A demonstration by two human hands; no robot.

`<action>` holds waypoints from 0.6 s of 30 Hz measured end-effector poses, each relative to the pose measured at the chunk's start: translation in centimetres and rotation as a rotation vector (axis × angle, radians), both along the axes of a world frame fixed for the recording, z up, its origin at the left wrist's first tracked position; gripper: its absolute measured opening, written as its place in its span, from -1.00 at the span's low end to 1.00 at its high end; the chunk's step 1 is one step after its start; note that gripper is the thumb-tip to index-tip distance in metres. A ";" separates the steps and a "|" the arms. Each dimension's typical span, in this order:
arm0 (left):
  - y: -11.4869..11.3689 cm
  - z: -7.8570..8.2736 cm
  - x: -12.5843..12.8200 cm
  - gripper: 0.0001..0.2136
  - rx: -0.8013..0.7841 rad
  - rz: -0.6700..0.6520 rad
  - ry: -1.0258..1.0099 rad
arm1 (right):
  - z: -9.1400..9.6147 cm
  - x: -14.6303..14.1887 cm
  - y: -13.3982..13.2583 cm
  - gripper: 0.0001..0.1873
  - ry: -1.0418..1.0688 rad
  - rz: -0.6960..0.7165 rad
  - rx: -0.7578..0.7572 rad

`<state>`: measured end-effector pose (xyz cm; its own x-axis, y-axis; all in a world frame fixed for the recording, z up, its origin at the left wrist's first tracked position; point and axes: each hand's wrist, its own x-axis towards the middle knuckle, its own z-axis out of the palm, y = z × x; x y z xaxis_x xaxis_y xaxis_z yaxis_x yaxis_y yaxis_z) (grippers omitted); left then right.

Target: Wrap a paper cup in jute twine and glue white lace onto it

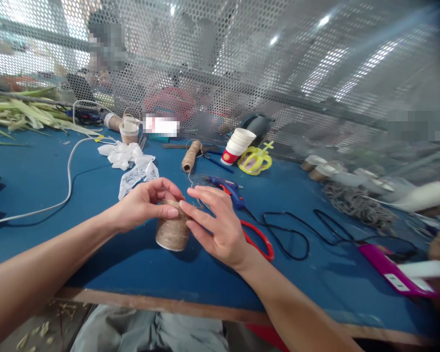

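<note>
Cup (171, 232), twine-wrapped, centre frame; probably light, crushable; hold near top; left hand (146, 204) pinches there; right hand (220, 227) touches, half-open.

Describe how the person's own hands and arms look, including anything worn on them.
The left hand and right hand are ungloved, with no ring, watch or bracelet showing. The left forearm and right forearm are bare, with no sleeve in view.

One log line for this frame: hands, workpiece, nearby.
left hand: holding twine-wrapped cup | right hand: fingertips at cup's upper edge | nearby: twine spool, blue glue gun
</note>
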<state>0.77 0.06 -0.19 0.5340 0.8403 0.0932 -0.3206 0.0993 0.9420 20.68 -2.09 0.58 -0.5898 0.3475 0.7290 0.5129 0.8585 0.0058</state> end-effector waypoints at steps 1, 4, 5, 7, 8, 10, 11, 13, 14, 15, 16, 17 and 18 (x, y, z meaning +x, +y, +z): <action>0.0 0.1 0.0 -0.68 -0.023 -0.015 -0.024 | 0.0 0.1 0.0 -0.66 0.009 0.012 -0.008; -0.1 0.3 -0.1 -0.69 -0.068 -0.041 -0.082 | 0.1 0.2 0.0 -0.63 0.034 0.040 -0.023; -0.1 0.4 -0.1 -0.69 -0.075 -0.042 -0.100 | 0.1 0.3 -0.1 -0.63 0.045 0.048 -0.023; -0.1 0.5 -0.1 -0.71 -0.083 -0.039 -0.127 | 0.3 0.4 -0.1 -0.64 0.068 0.058 -0.020; -0.1 0.6 -0.1 -0.71 -0.085 -0.038 -0.134 | 0.3 0.4 -0.1 -0.65 0.079 0.062 -0.019; 0.0 0.6 -0.2 -0.70 -0.078 -0.032 -0.141 | 0.4 0.5 -0.1 -0.68 0.109 0.065 -0.029; 0.1 0.5 -0.2 -0.70 -0.069 -0.026 -0.142 | 0.4 0.5 -0.1 -0.71 0.136 0.061 -0.041; 0.2 0.5 -0.3 -0.69 -0.041 -0.013 -0.128 | 0.4 0.5 -0.1 -0.78 0.229 0.047 -0.101; 0.2 0.5 -0.4 -0.69 -0.024 -0.006 -0.111 | 0.3 0.4 -0.2 -0.83 0.294 0.039 -0.148; 0.2 0.5 -0.4 -0.69 -0.003 0.000 -0.089 | 0.3 0.3 -0.2 -0.87 0.362 0.030 -0.203; 0.2 0.5 -0.4 -0.69 0.020 0.006 -0.059 | 0.2 0.2 -0.2 -0.88 0.424 0.021 -0.260; 0.1 0.6 -0.4 -0.69 0.045 0.011 -0.022 | 0.2 0.1 -0.2 -0.87 0.471 0.010 -0.315; 0.1 0.6 -0.4 -0.70 0.072 0.016 0.019 | 0.1 0.1 -0.2 -0.87 0.499 -0.001 -0.366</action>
<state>0.42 0.15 0.40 0.5228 0.8403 0.1432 -0.3036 0.0265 0.9524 20.74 -2.29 0.72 -0.2079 0.6276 0.7503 0.3787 0.7589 -0.5298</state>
